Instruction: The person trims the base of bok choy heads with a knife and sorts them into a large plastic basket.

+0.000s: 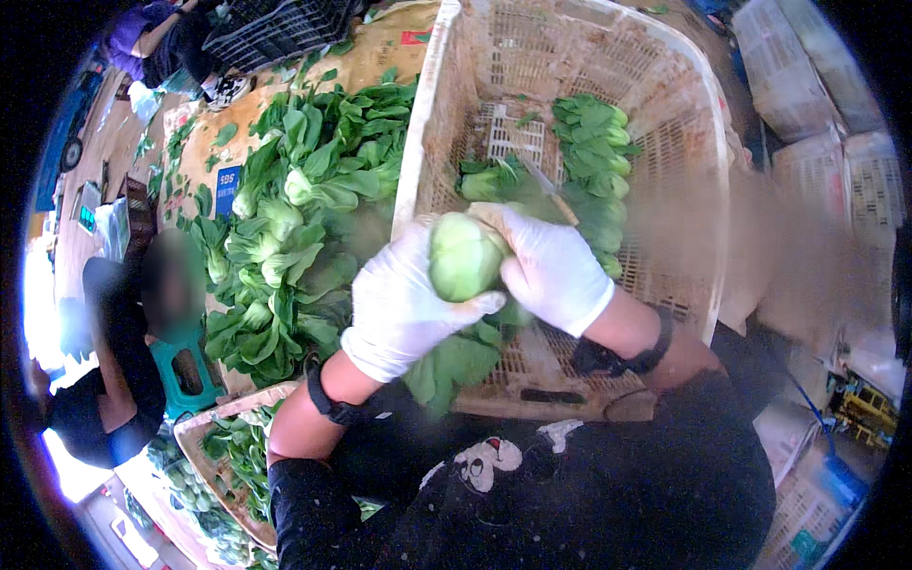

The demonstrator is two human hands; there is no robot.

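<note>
My left hand [394, 302], in a white glove, is wrapped round a head of bok choy [463, 261], its pale green base turned up and its dark leaves hanging below. The gloved right hand [556, 271] is closed against the far right side of the same head, its fingertips partly hidden. Both hands are over the near left part of a large, dirty white plastic crate [410, 157]. Inside it, beyond my right hand, lie a row of bok choy heads [591, 157], a single head [483, 182] and what looks like a knife [562, 201] with a tan handle.
Left of the crate, a big heap of loose bok choy [285, 247] lies on brown sheeting. A green stool [180, 375] and a tan crate of greens [195, 432] are nearer. Other people sit at the left; a black crate [275, 33] stands far back. Pale crates [807, 180] line the right.
</note>
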